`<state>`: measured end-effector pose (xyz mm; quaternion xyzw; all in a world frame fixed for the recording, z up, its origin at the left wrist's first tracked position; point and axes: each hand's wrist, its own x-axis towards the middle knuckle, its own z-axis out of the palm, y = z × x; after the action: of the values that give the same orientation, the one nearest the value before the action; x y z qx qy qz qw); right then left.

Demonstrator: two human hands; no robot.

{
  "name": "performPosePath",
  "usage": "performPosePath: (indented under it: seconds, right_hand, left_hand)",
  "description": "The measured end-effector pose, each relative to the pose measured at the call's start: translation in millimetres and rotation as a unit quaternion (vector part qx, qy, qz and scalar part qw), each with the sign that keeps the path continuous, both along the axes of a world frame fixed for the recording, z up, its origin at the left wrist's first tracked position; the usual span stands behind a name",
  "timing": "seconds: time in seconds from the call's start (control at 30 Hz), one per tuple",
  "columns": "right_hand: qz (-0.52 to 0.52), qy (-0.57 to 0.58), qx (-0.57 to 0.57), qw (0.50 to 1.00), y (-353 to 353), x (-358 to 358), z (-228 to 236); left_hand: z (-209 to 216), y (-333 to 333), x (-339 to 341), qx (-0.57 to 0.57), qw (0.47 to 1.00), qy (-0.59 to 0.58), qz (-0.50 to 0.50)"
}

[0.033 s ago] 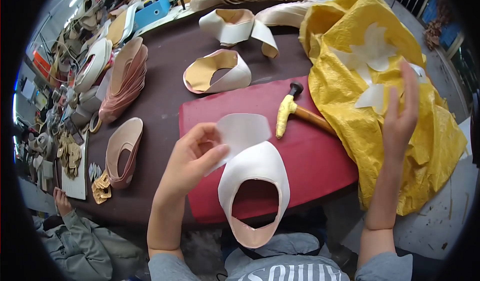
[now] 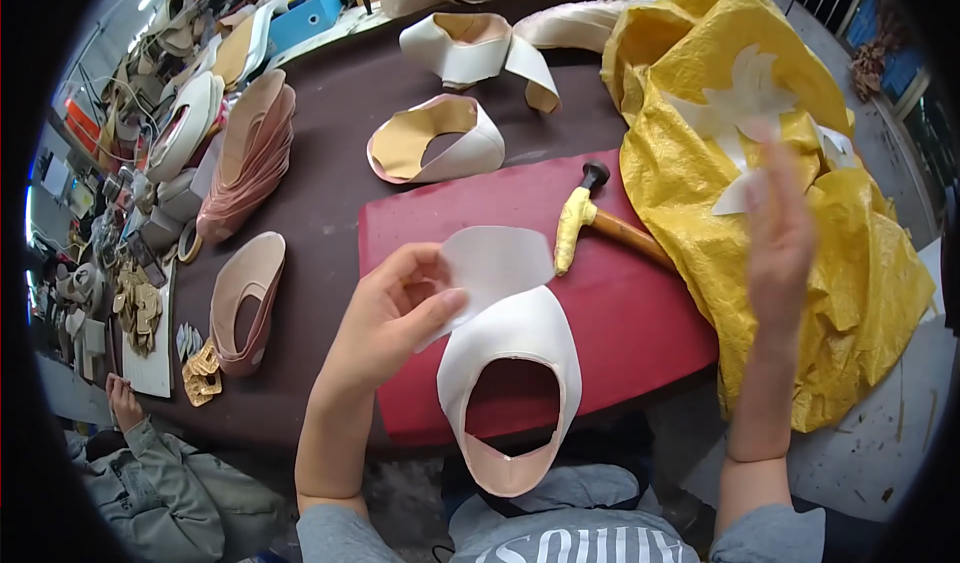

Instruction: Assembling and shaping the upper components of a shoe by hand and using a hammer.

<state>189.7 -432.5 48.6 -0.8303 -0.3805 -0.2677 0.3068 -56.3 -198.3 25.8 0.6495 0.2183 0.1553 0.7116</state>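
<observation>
Over the red mat (image 2: 640, 328), a thin, cloudy sheet (image 2: 497, 263) was held by the person's left hand (image 2: 392, 313), which pinched its left side between thumb and fingers. Just below it sat a white shoe top (image 2: 510, 328) with a big round hole. I could not tell if the two touched. The shoe top's far end was over the mat, and its near end poked out past the edge, toward the person's lap. A hammer (image 2: 577, 225) with yellow wrap on its head lay near the sheet, on the right. The right hand (image 2: 780, 243) was up over a yellow sack (image 2: 850, 273), but it was a blur, so I could not tell if its fingers were spread or together. White, pointy pieces (image 2: 745, 103) lay on that sack. Past the mat, on the dark brown table (image 2: 330, 153), stood a white and tan shoe piece (image 2: 465, 158). A pile of pink shoe tops (image 2: 250, 153) was on the left, and a co-worker's hand (image 2: 124, 403) was at the table's left edge.
</observation>
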Motion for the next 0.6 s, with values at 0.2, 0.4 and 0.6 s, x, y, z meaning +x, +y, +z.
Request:
performPosePath:
  seconds: [0.2, 0.4, 0.6]
  right_hand:
    - [0.425, 0.506, 0.013, 0.750, 67, -54, -12]
    - [0.183, 0.777, 0.066, 0.598, 51, -87, -44]
    - [0.163, 0.584, -0.003, 0.796, 24, -130, -69]
  left_hand:
    - [17, -4, 11, -0.072, 0.997, -0.002, -0.039]
    - [-20, -4, -3, -0.097, 0.988, 0.100, -0.062]
    - [-37, -16, -22, -0.041, 0.978, 0.194, -0.060]
